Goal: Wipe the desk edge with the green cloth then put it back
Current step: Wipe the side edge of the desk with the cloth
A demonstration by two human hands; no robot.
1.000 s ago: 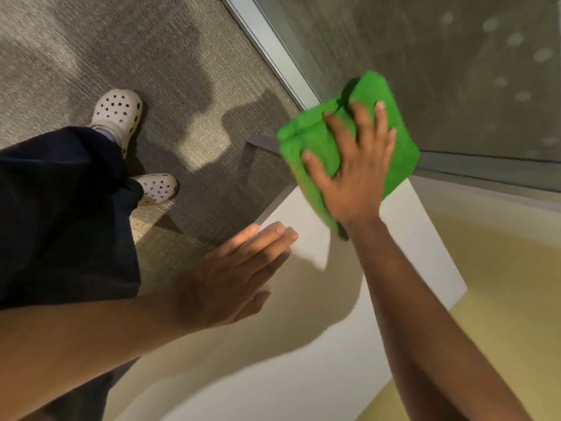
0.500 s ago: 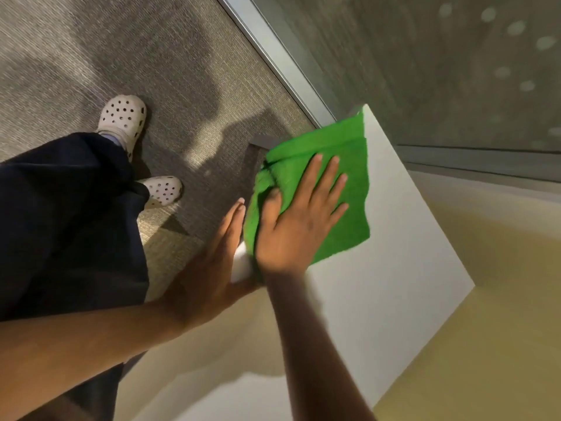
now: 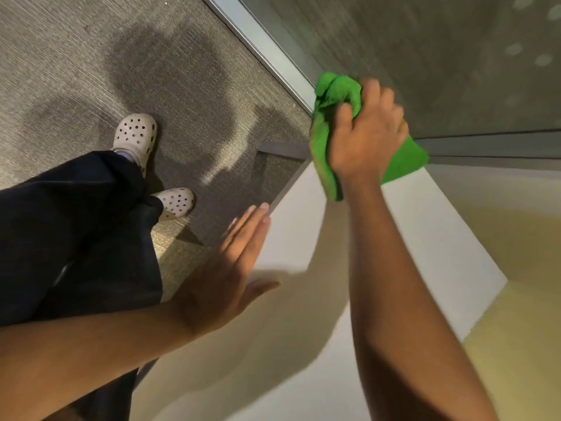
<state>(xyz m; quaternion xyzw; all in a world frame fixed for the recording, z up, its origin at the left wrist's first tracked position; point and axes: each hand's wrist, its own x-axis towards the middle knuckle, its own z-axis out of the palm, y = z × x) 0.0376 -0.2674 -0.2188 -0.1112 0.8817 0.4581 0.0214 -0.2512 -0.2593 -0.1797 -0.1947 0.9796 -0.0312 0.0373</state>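
Note:
The green cloth (image 3: 326, 138) is bunched up in my right hand (image 3: 365, 135), which grips it at the far corner of the white desk (image 3: 419, 238). Part of the cloth hangs over the desk's left edge and part spreads flat to the right of my wrist. My left hand (image 3: 233, 268) rests flat with fingers together along the desk's left edge, nearer to me, holding nothing. The desk corner itself is hidden under the cloth.
Grey carpet (image 3: 91, 71) lies to the left below the desk. My dark trouser leg (image 3: 76, 232) and two pale perforated clogs (image 3: 135, 135) stand close to the desk edge. A metal-framed glass wall (image 3: 425, 56) runs behind the desk corner.
My right hand has swept the cloth from the near left edge back out to the far corner and bunched it into a grip. My left hand stays on the edge.

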